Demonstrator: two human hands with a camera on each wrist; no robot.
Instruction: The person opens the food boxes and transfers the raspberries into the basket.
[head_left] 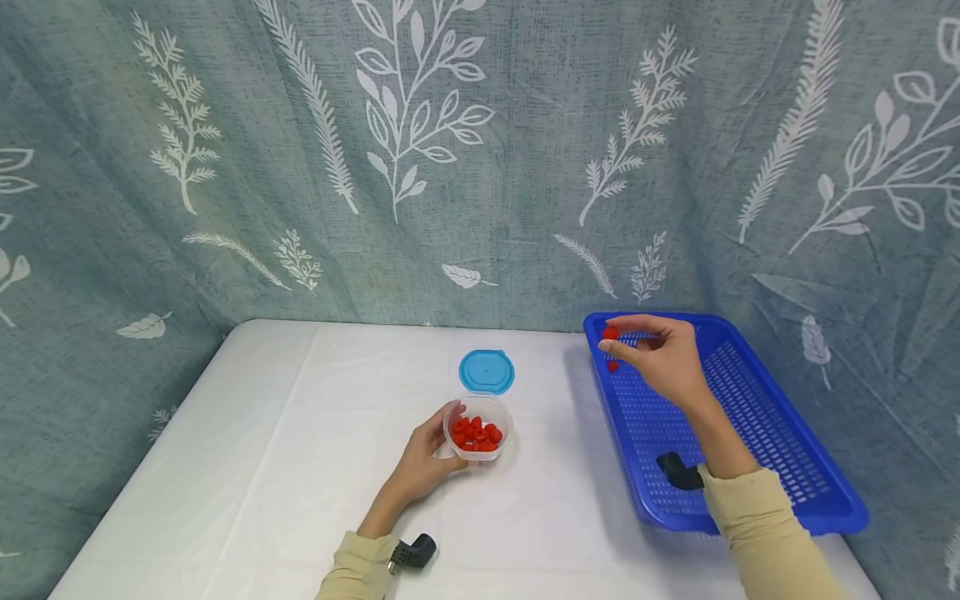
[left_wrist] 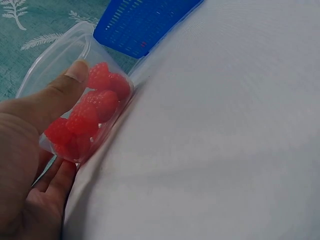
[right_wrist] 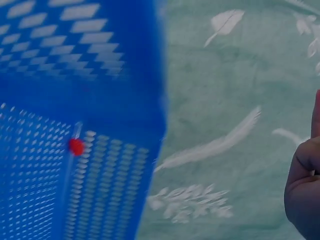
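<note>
My left hand (head_left: 423, 463) holds a small clear plastic container (head_left: 491, 403) on the table, thumb on the near side and fingers round the far side. Several red raspberries (left_wrist: 100, 104) lie inside it, seen through the wall in the left wrist view. Over the far left corner of a blue plastic basket (head_left: 628, 467), my right hand (head_left: 670, 360) pinches one raspberry (head_left: 610, 332) between thumb and fingertips. Another raspberry (right_wrist: 76, 146) lies in the basket below. Only part of the right hand shows at the right wrist view's edge.
A round blue lid (head_left: 487, 372) lies flat just behind the container. White cloth (head_left: 300, 433) covers the table, and a green leaf-patterned curtain (head_left: 517, 167) hangs behind it. The basket's raised rim stands along the table's right side.
</note>
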